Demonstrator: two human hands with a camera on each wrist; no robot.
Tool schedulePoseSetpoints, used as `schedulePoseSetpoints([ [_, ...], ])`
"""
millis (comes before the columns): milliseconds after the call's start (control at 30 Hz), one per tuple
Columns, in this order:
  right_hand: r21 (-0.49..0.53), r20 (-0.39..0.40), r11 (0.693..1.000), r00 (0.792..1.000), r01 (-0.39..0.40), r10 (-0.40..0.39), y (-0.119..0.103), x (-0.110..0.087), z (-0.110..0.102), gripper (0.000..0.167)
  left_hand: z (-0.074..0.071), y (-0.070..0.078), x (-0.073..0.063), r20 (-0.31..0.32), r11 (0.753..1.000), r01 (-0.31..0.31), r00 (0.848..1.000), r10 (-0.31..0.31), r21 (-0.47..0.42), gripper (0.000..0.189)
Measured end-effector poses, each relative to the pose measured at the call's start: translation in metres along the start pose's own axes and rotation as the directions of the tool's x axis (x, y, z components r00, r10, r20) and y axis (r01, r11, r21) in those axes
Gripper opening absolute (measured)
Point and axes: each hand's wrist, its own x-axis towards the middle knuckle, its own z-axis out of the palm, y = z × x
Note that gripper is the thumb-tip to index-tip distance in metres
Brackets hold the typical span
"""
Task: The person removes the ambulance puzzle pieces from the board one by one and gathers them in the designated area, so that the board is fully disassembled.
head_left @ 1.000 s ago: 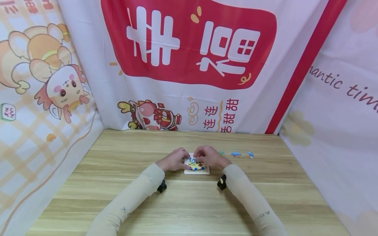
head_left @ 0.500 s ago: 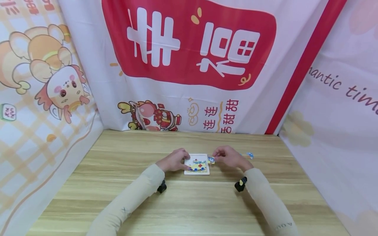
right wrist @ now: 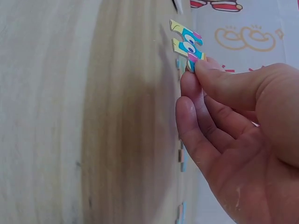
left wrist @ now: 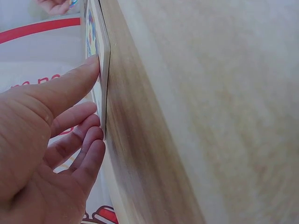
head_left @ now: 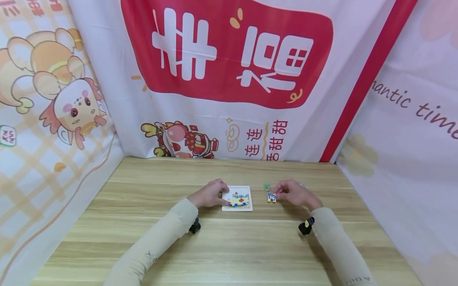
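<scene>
**Piece lifted clear of the puzzle tray**

The right hand (head_left: pixel 294 193) pinches a jigsaw piece (right wrist: pixel 187 44) between thumb and forefinger, holding it just above the table (head_left: pixel 229 246), to the right of the tray (head_left: pixel 237 198) and apart from it. The other fingers curl loosely below the pinch. The left hand (head_left: pixel 209 194) steadies the tray: its thumb and fingertips (left wrist: pixel 84 140) press against the tray's left edge, fingers fairly straight and close together.

The step in hand looks like carrying a piece off to the side of the tray. Setting it down would call for lowering it flat onto the wood beside the other loose pieces (right wrist: pixel 181 158), which lie in a row right of the tray, under the right hand, then easing the pinch open.

The tray holds a partly filled picture, yellow, red and blue; its upper part shows pale, so I judge some slots are bare. How many pieces remain in it cannot be told.
</scene>
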Motion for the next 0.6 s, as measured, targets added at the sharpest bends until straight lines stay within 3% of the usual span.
schedulePoseSetpoints([
  [300, -0.071, -0.059, 0.997, 0.998, -0.029, 0.025, -0.001, 0.006, 0.009, 0.009, 0.0, 0.0, -0.001, 0.008, 1.0, -0.003, 1.0, 0.003, 0.006, 0.053],
  [600, -0.127, -0.053, 0.992, 0.998, -0.024, 0.017, -0.003, 0.011, 0.013, 0.008, -0.001, -0.001, -0.003, 0.008, 1.0, -0.007, 1.0, 0.007, 0.005, 0.052],
])
